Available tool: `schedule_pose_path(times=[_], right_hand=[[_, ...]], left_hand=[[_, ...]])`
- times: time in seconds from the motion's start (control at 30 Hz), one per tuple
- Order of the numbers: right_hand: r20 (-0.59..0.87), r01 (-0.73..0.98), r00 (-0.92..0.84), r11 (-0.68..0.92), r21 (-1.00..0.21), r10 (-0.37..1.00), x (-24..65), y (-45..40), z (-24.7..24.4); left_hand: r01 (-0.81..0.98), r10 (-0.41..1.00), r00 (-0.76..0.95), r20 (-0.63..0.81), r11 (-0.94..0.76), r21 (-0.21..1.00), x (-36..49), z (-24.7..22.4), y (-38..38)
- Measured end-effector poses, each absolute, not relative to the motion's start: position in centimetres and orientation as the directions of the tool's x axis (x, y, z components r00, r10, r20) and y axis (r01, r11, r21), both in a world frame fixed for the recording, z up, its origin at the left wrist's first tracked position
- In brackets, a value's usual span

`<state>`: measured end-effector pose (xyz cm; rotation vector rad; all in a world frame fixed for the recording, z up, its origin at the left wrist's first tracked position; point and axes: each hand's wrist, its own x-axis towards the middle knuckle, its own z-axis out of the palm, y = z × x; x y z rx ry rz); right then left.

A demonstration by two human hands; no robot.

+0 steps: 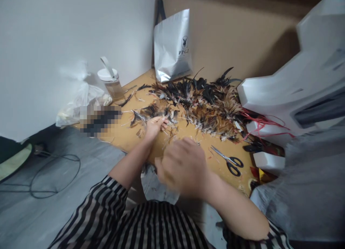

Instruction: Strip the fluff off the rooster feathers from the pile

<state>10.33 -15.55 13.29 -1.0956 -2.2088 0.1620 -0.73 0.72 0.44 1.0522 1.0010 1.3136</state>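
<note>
while the left hand [157, 127] is held low over the table [129, 135], its fingertips are bent toward the near edge of a small bunch of brown feathers [159, 110]; whether a quill is clamped between them cannot be told. the right hand [184, 166] is raised nearer to the body and is blurred, with its fingers curled inward, and it cannot be told whether anything is gripped inside.

beyond and to the right of the small bunch, a broad heap of black and brown feathers [215, 114] is spread across the table, with pale quill ends turned toward the near side. at the right of the table a pair of scissors [234, 162] with black handles is laid down, its blades pointed toward the heap. red strings [260, 125] are draped at the heap's right end.

at the back a silver bag [171, 47] is stood upright, and at the left a lidded cup [113, 85] is placed beside a white plastic bag [81, 100]. striped sleeves [107, 197] are worn on both arms.
</note>
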Motion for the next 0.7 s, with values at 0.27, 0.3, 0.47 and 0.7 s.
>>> schedule_pose_path(times=[0.27,0.3,0.47,0.7], right_hand=[[0.168,0.857,-0.019,0.103,-0.505,0.986,16.9,-1.9,4.7],[0.162,0.862,0.031,0.056,-0.504,0.986,17.2,-1.1,4.0],[0.181,0.93,0.187,-0.115,-0.348,0.965,16.0,1.1,3.1],[0.177,0.976,0.17,-0.14,-0.168,0.97,14.4,1.7,2.7]], left_hand=[[-0.364,1.0,-0.009,-0.001,-0.002,0.932,-0.3,-0.5,1.2],[-0.37,1.0,-0.012,-0.008,0.003,0.929,-0.3,-0.5,1.2],[-0.394,0.998,0.037,-0.043,0.054,0.918,-0.1,-0.4,0.9],[-0.432,0.989,0.123,-0.084,0.129,0.893,0.1,-0.2,0.5]])
